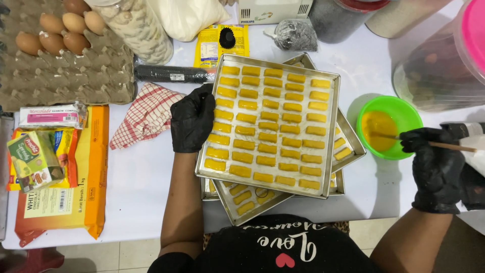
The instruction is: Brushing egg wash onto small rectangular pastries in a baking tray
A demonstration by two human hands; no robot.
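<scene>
My left hand [192,120], in a black glove, rests on the left rim of a metal baking tray [333,101] filled with rows of small yellow glazed pastry bars [268,126]. That tray sits on top of other stacked trays [353,141] holding more bars. My right hand [435,164], also in a black glove, grips a wooden-handled brush [449,146] whose tip dips into a green bowl [409,114] of yellow egg wash to the right of the trays.
A red-checked cloth [146,115] lies left of the trays. An egg carton [65,71] with several brown eggs sits at the far left, packets of butter and chocolate [55,167] below it. Jars, bags and a pink-lidded container [444,60] line the back and right.
</scene>
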